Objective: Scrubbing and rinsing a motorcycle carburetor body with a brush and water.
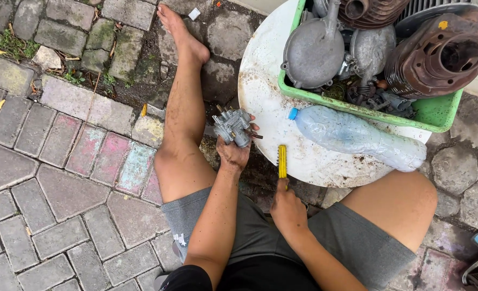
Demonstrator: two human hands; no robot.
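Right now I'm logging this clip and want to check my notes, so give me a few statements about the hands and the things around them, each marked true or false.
1. The left hand holds a small grey metal carburettor-like part. True.
2. The right hand grips a red screwdriver. False: it holds a yellow-handled brush, bristles pointing away from the person.
3. A clear plastic bottle with a blue cap lies on its side on the round white tabletop. True.
4. The green crate holds only rags. False: it holds grimy metal engine parts.
5. The ground is paved with bricks. True.
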